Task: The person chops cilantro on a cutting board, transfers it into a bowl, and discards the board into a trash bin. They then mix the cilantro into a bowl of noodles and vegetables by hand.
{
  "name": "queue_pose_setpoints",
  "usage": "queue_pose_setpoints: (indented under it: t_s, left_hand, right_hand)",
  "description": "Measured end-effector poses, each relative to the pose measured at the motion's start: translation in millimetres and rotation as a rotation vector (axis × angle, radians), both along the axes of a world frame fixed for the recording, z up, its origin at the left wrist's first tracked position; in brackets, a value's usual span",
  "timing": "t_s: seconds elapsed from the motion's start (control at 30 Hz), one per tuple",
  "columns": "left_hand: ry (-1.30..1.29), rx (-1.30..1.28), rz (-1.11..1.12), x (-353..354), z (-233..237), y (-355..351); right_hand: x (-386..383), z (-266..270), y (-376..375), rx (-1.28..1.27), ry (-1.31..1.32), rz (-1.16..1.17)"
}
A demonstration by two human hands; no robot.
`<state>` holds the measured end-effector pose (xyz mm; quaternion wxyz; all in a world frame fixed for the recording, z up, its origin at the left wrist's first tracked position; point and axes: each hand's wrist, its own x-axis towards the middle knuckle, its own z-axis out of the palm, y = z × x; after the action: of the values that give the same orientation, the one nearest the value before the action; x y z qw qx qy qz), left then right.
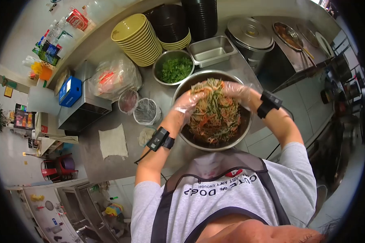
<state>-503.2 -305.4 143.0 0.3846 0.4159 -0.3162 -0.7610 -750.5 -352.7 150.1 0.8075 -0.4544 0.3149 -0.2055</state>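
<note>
A large steel mixing bowl (247, 123) stands on the steel counter before me. Both hands wear clear plastic gloves. My left hand (185, 103) and my right hand (238, 91) are raised over the bowl, together lifting a big bunch of shredded vegetable salad (215, 111), orange and green strands that hang down into the bowl. Each wrist carries a black strapped device.
Behind the bowl sit a steel bowl of chopped greens (174, 69), an empty steel tray (211, 50), stacked yellow plates (137, 38) and black bowls (200, 18). Two covered cups (145, 111), a plastic bag (114, 76) and a scale (83, 101) stand left. A lidded pot (250, 36) is right.
</note>
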Motion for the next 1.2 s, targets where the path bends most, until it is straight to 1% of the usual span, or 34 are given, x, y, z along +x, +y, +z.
queue_pose_setpoints:
  t_s: [0.03, 0.07, 0.13, 0.17, 0.23, 0.27, 0.33, 0.37, 0.4, 0.43, 0.47, 0.5, 0.53, 0.57, 0.6, 0.63, 0.67, 0.7, 0.73, 0.77, 0.8, 0.83, 0.87, 0.9, 0.93, 0.97, 1.0, 1.03, 1.07, 1.1, 1.13, 1.17, 1.2]
  left_hand:
    - [-0.003, 0.020, 0.015, -5, 34, 7]
    - [0.049, 0.022, 0.055, -7, 35, 6]
    - [0.016, 0.024, 0.097, -12, 68, 14]
    - [0.046, 0.004, 0.125, -13, 71, 13]
    - [0.060, -0.019, 0.108, -14, 84, 17]
    - [0.073, -0.036, 0.108, -14, 90, 19]
    - [0.029, -0.038, 0.096, -11, 91, 18]
    - [-0.039, -0.092, 0.030, -7, 86, 16]
    - [-0.107, -0.147, -0.035, -4, 83, 14]
    - [-0.106, -0.150, -0.043, -4, 83, 17]
    - [-0.159, -0.126, -0.082, -5, 83, 22]
    - [-0.212, -0.102, -0.121, -6, 82, 27]
    - [-0.211, -0.107, -0.128, -5, 68, 28]
    - [-0.139, -0.055, -0.147, -2, 41, 27]
    - [-0.068, -0.003, -0.165, -2, 26, 29]
    - [-0.135, 0.099, -0.107, -7, 29, 40]
    - [-0.304, 0.053, -0.045, -2, -15, 36]
    - [-0.395, -0.101, -0.111, 15, -98, 22]
    - [-0.486, -0.254, -0.174, 28, -155, 12]
    - [-0.418, 0.080, 0.010, 10, -111, 28]
    - [-0.340, 0.412, 0.195, -9, -59, 45]
    - [-0.067, 0.334, 0.099, 11, -138, 39]
    - [-0.260, 0.669, 0.160, 10, -166, 25]
    - [-0.256, 0.668, 0.168, 6, -160, 22]
    - [-0.215, 0.666, 0.120, 2, -145, 23]
    - [-0.174, 0.667, 0.074, -4, -127, 30]
    - [-0.137, 0.669, 0.030, -7, -111, 37]
    - [-0.101, 0.664, -0.013, -10, -104, 40]
    - [-0.212, 0.647, 0.037, -13, -134, 36]
    - [-0.274, 0.539, 0.053, -18, -119, 45]
    - [-0.336, 0.429, 0.063, -23, -102, 54]
    - [-0.176, 0.432, 0.081, -13, -168, 48]
    - [-0.180, 0.434, 0.082, -11, -169, 45]
  right_hand:
    - [-2, -2, -7, -0.010, -0.048, 0.028]
    - [6, 25, -5, -0.113, 0.109, 0.035]
    - [15, 54, -5, -0.361, 0.263, 0.073]
    - [14, 53, -7, -0.360, 0.268, 0.059]
    - [14, 52, -7, -0.592, 0.474, -0.043]
    - [13, 56, -2, -0.594, 0.479, -0.056]
    - [13, 75, 6, -0.879, 0.778, -0.019]
    - [15, 101, 20, -0.912, 0.804, 0.009]
    - [14, 101, 24, -0.912, 0.809, 0.001]
    - [12, 100, 28, -0.943, 0.855, 0.042]
    - [9, 99, 30, -0.973, 0.902, 0.082]
    - [8, 87, 30, -0.976, 0.960, 0.091]
    - [8, 82, 33, -0.954, 0.972, 0.139]
    - [8, 77, 38, -0.932, 1.010, 0.158]
    - [8, 70, 40, -0.910, 1.048, 0.177]
    - [3, 44, 33, -0.886, 1.073, 0.210]
    - [4, 44, 38, -0.861, 1.086, 0.227]
    - [-1, 30, 34, -0.672, 1.050, 0.212]
    - [-9, 4, 28, -0.483, 1.008, 0.198]
    - [-14, -22, 29, -0.216, 0.870, 0.006]
    - [-16, -35, 33, -0.219, 0.870, 0.011]
    - [-16, -45, 36, 0.006, 0.789, -0.082]
    - [-14, -54, 38, 0.229, 0.701, -0.175]
    - [-7, -66, 35, 0.313, 0.721, -0.205]
    - [1, -72, 31, 0.398, 0.743, -0.232]
    - [10, -65, 30, 0.376, 0.965, -0.213]
    - [10, -75, 31, 0.374, 0.967, -0.197]
    - [10, -93, 28, 0.376, 0.794, -0.166]
    - [11, -109, 24, 0.371, 0.618, -0.137]
    - [13, -125, 26, 0.407, 0.508, -0.202]
    - [13, -202, 10, 0.388, 0.393, -0.204]
    - [11, -197, 14, 0.373, 0.322, -0.208]
    - [9, -189, 21, 0.366, 0.254, -0.212]
